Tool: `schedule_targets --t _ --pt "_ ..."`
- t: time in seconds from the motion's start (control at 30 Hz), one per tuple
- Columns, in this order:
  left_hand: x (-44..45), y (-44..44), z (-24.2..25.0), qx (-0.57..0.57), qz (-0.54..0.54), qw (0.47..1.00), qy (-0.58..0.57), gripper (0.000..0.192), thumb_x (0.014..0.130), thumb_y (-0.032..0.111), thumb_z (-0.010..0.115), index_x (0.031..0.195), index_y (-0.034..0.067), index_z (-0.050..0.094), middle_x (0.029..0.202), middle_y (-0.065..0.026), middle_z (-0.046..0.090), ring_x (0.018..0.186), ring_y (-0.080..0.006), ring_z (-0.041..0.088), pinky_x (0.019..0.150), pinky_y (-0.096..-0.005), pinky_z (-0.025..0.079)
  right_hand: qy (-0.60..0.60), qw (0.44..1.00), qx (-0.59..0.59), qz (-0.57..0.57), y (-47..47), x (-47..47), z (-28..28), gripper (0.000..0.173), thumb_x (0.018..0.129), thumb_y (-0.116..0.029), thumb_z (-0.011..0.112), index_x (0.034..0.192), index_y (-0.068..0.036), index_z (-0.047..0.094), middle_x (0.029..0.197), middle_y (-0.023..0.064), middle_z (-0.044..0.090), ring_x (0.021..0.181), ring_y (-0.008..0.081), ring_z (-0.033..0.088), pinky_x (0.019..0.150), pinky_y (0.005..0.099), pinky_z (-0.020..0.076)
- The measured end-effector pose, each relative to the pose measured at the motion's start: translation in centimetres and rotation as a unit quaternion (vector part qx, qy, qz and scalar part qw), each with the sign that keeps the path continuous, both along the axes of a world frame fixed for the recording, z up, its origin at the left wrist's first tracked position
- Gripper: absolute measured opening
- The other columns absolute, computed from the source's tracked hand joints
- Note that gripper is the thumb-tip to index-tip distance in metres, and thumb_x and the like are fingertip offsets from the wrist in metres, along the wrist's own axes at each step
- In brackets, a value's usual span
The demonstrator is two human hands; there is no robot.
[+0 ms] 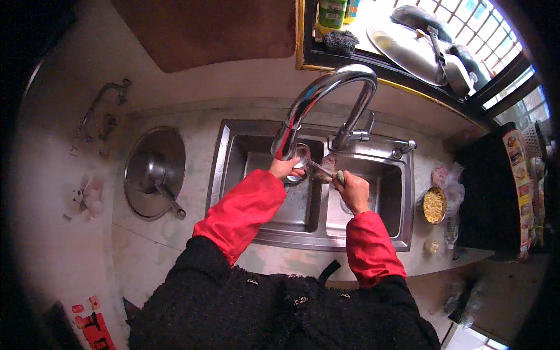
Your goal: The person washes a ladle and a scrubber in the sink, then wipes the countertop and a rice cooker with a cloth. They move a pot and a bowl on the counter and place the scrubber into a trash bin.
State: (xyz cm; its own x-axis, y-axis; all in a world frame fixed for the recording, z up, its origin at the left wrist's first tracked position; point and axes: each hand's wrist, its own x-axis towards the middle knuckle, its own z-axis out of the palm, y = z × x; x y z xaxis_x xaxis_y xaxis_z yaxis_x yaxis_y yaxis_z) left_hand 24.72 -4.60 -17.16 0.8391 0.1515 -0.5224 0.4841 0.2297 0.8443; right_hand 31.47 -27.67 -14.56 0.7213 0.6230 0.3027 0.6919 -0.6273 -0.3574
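Note:
Under the spout of the chrome faucet (306, 94), my left hand (284, 168) is at a round, shiny ladle-like bowl (302, 155) over the left basin of the steel double sink (280, 214). My right hand (352, 190) is closed around the handle of a metal utensil (323, 169) that slants up and left towards that bowl. Whether bowl and handle are one piece cannot be told. A brownish cloth or scrubber (328, 162) lies by the divider between the basins, partly behind the utensil. The left hand's grip is partly unclear.
On the left counter stands a steel pan (153, 175) with a handled pot inside. Right of the sink are a bowl of yellow kernels (434, 205) and plastic bags (455, 188). A large lid (402, 48) and a dark scouring pad (341, 42) rest on the window sill.

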Motion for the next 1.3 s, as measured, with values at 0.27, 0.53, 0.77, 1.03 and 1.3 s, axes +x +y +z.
schedule_targets --t 0.27,0.53,0.77,1.03,1.3 --pt "0.1 -1.0 -0.7 0.088 -0.047 0.990 -0.101 0.027 0.087 0.020 0.045 0.088 -0.004 0.056 0.072 -0.0116 0.064 0.067 -0.0186 0.062 0.060 -0.0278 0.045 0.253 0.963 0.088 -0.014 -0.6 -0.5 -1.7 0.032 0.080 -0.040 0.054 0.081 -0.008 0.056 0.063 0.0144 0.058 0.062 0.0335 0.058 0.054 0.0409 0.0437" --pt "-1.5 -0.6 1.8 0.325 -0.005 0.945 -0.014 0.030 0.085 0.028 0.044 0.080 0.005 0.062 0.059 -0.0040 0.063 0.060 -0.0160 0.060 0.063 -0.0296 0.044 0.284 0.956 0.030 0.069 9.6 -0.5 -3.1 0.027 0.082 -0.031 0.053 0.092 -0.007 0.052 0.080 0.0201 0.059 0.078 0.0371 0.057 0.065 0.0421 0.0435" --pt "-3.3 4.9 5.0 0.426 0.100 0.899 -0.035 0.035 0.087 0.032 0.042 0.077 0.007 0.064 0.061 -0.0040 0.063 0.062 -0.0135 0.059 0.066 -0.0291 0.043 0.213 0.962 0.057 0.163 14.7 0.2 -2.5 0.021 0.076 -0.022 0.053 0.092 -0.008 0.052 0.078 0.0185 0.059 0.075 0.0379 0.056 0.063 0.0444 0.0433" --pt "-6.3 8.5 5.3 0.367 0.147 0.918 -0.041 0.028 0.087 0.025 0.045 0.091 0.003 0.062 0.070 -0.0044 0.063 0.063 -0.0115 0.061 0.062 -0.0263 0.045 0.328 0.922 0.118 0.169 10.9 -0.6 -4.6 0.025 0.080 -0.030 0.057 0.097 -0.012 0.055 0.078 0.0165 0.059 0.075 0.0363 0.055 0.063 0.0387 0.0429" --pt "-11.1 9.5 9.1 0.352 0.199 0.910 -0.089 0.026 0.088 0.023 0.045 0.106 0.010 0.059 0.072 -0.0049 0.063 0.063 -0.0103 0.060 0.060 -0.0265 0.045 0.202 0.971 0.019 0.124 6.3 -1.9 -7.6 0.024 0.080 -0.029 0.057 0.087 -0.007 0.052 0.073 0.0166 0.059 0.069 0.0352 0.057 0.060 0.0402 0.0434"
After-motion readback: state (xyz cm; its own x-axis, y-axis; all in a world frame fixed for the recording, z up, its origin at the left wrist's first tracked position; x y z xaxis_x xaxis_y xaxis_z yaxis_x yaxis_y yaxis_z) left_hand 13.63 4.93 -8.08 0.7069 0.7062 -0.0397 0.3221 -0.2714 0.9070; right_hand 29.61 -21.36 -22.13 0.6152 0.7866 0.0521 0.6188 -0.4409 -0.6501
